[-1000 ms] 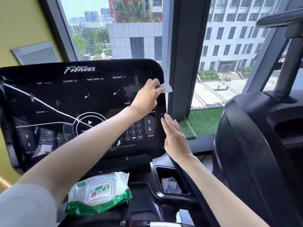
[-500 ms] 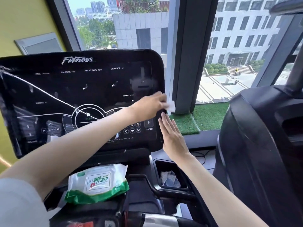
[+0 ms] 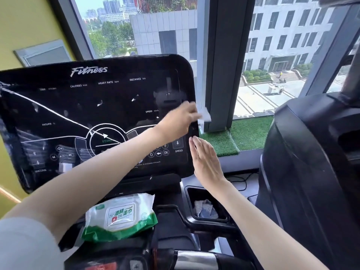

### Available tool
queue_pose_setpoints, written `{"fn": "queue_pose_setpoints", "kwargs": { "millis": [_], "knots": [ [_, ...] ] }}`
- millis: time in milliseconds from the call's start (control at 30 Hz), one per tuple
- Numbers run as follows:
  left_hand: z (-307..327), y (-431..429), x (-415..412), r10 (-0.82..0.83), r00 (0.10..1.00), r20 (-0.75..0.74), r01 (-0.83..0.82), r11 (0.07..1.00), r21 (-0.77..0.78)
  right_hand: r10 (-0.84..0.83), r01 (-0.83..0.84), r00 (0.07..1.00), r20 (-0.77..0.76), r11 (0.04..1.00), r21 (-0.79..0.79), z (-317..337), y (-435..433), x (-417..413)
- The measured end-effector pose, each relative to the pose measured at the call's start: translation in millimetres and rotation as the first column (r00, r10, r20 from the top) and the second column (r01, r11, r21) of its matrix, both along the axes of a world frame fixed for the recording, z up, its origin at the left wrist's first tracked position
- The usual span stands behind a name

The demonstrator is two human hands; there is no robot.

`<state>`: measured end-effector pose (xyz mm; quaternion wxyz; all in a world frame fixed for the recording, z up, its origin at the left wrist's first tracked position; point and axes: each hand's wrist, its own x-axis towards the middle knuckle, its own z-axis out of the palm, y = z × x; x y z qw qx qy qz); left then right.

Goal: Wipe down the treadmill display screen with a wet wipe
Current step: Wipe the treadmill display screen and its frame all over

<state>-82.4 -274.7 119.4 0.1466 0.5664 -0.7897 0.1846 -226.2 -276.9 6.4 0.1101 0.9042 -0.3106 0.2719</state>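
Wiping is under way at the 3 o'clock edge of the display screen. The left hand grasps the wet wipe, a white corner of which projects past the screen's right border. The hand is motion-blurred, so the finger placement cannot be told. The right hand is released, fingers straight, fingertips at the console's edge near 4 o'clock, apparently steadying it. A pack of wipes lies below the screen at 6 o'clock. A tray at 5 o'clock holds crumpled white material, possibly spent wipes.

Assessment: task part done. Pale specks and streaks show across the centre and the 9 o'clock side. Whether they are dirt or reflection cannot be told, so those areas likely need a pass.
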Motion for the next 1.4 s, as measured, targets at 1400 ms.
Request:
{"fn": "queue_pose_setpoints", "kwargs": {
  "millis": [1400],
  "knots": [
    [-43.6, 31.2, -7.4, 0.027, 0.999, -0.018, -0.023, 0.981, 0.193, 0.062, -0.079, 0.995, 0.079, 0.969, 0.233, -59.2, 61.9, -32.1]
  ]
}}
